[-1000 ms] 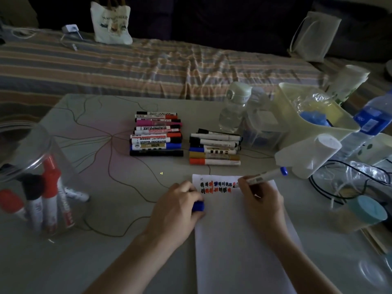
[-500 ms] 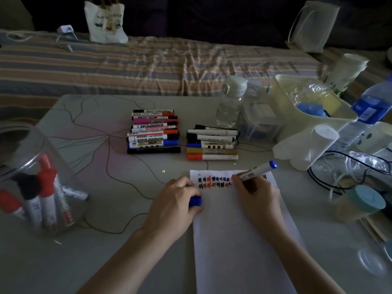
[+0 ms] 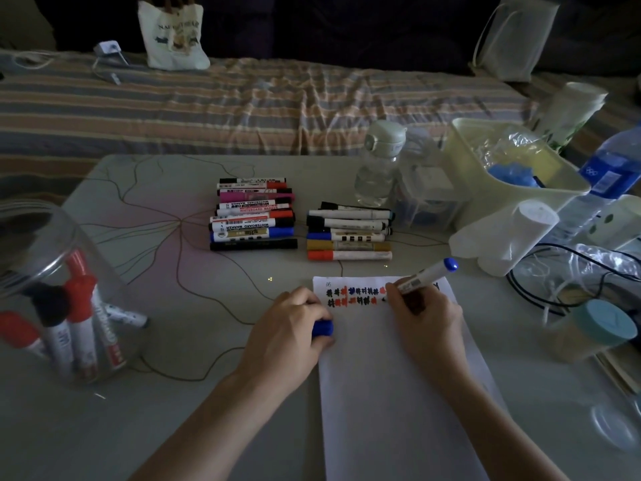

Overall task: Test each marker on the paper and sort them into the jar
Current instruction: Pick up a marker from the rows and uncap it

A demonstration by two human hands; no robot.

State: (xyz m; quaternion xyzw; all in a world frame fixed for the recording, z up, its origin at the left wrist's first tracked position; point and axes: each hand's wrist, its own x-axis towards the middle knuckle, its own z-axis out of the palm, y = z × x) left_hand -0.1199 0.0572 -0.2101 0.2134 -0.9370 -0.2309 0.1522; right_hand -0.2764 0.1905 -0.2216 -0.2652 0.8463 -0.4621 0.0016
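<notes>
A white sheet of paper (image 3: 388, 394) lies in front of me, with two rows of black, red and blue scribbles along its top. My right hand (image 3: 428, 321) grips a blue-ended marker (image 3: 430, 274), its tip down on the paper at the second row. My left hand (image 3: 289, 328) holds the blue cap (image 3: 322, 328) at the paper's left edge. A clear jar (image 3: 41, 289) at the left holds several red and black markers. Two piles of markers lie beyond the paper: a larger one (image 3: 253, 215) and a smaller one (image 3: 348, 234).
A water bottle (image 3: 379, 164), a clear box and a pale basket (image 3: 513, 168) crowd the back right. A white roll (image 3: 510, 234), cables, a blue-lidded container (image 3: 596, 329) and a blue-label bottle (image 3: 607, 175) fill the right side. A striped bed lies behind the table.
My right hand has shifted the marker leftward and tilted it more upright over the second row of marks. My left hand stays put with the cap.
</notes>
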